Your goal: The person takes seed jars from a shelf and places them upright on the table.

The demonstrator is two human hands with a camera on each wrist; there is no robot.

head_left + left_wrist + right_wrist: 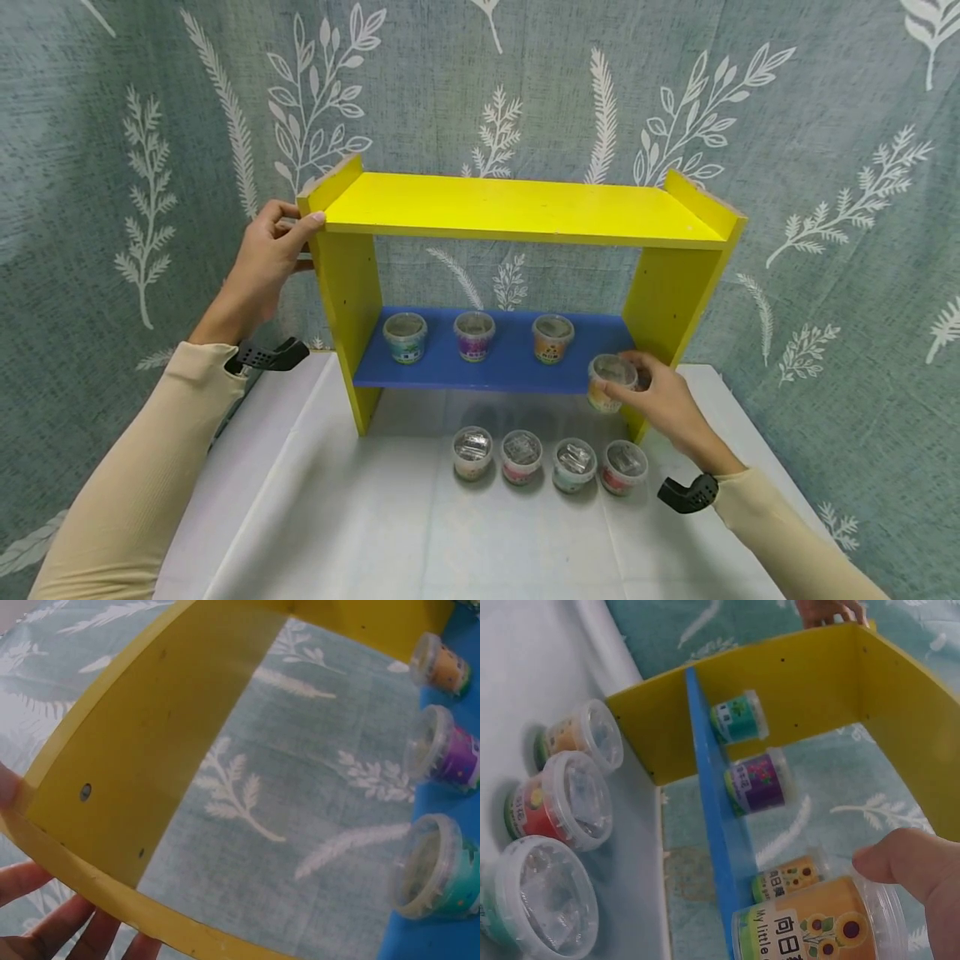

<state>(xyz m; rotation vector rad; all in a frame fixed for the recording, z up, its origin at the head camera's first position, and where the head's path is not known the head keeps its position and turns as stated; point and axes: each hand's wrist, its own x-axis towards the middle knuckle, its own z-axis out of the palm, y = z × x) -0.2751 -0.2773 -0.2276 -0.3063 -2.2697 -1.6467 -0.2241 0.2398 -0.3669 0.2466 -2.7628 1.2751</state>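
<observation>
Right now the person's left hand [266,258] grips the top left corner of the yellow shelf unit [517,208], thumb on the front edge and fingers curled round behind the side panel; the left wrist view shows those fingertips [45,930] against the yellow board's edge. The right hand [663,400] is closed around a small clear-lidded tub [611,382] with an orange sunflower label, holding it at the right end of the shelf unit's blue lower board [510,362], just in front of the right upright. Whether the tub's base already rests on the board I cannot tell. Three more tubs stand on that blue board to the left of the held one: a green one [405,337], a purple one [474,335] and an orange one [552,337]. Below the shelf unit's front, four tubs [547,462] sit in a row on the white table [337,517].
</observation>
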